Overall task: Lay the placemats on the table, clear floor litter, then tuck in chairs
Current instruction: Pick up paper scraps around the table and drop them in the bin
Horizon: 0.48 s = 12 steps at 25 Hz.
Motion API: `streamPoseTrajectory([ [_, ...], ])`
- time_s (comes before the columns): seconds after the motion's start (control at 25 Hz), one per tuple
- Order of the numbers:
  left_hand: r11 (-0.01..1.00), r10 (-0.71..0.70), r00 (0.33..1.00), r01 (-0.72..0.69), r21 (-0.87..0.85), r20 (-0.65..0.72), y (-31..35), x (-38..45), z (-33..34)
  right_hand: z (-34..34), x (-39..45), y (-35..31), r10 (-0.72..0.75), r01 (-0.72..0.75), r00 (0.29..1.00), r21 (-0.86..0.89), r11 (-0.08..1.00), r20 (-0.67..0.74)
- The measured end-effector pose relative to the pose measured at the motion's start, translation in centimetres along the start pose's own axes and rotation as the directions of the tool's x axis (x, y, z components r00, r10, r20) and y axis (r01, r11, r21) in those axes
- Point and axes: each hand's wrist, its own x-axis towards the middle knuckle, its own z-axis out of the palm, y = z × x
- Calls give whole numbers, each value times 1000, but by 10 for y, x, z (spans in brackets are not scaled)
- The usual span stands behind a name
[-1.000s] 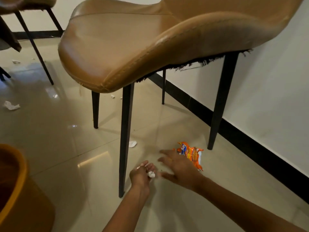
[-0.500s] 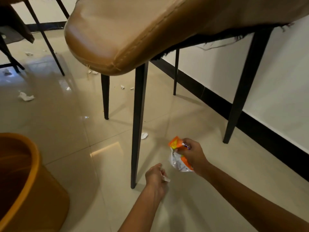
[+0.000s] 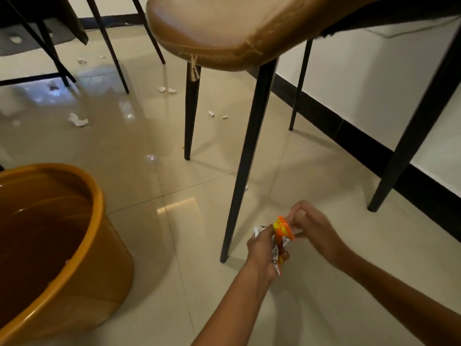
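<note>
Head view: both hands meet on an orange snack wrapper (image 3: 281, 236) just above the floor (image 3: 174, 245).

Left hand (image 3: 264, 250) grasps the wrapper's crumpled lower part, with a bit of white paper at its knuckles; right hand (image 3: 311, 226) pinches the orange top edge. They hover beside the front leg of the tan chair (image 3: 224, 28). An orange bin (image 3: 62, 245) stands at left, and white paper scraps (image 3: 78, 120) lie scattered farther off.
</note>
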Motion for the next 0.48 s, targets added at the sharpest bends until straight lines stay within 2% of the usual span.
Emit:
streamPoseTrajectory([
  [0.04,999,10,1000,-9,47,-20,2,-6,4,-3,18,-1,-47,38,995,-109,993,-85],
  [0.08,996,13,999,-10,94,-31,3,-13,4,-1,39,-1,-99,70,991,-293,954,-85],
  [0.16,981,-8,1000,9,196,-5,6,-27,0,13,76,3,-136,192,981,-675,713,135],
  [0.2,968,-29,999,24,249,16,8,-35,-3,25,92,8,-88,266,960,-769,581,265],
  [0.24,953,-44,998,31,303,35,9,-39,-5,36,104,12,-44,333,934,-816,472,356],
  [0.32,925,-56,996,28,380,62,9,-47,-9,59,123,20,-3,419,896,-844,334,444],
  [0.4,903,-50,996,14,430,72,9,-51,-12,74,132,24,40,452,880,-861,233,473],
  [0.48,883,-24,997,-12,468,70,10,-53,-14,79,129,25,83,452,874,-863,225,479],
])
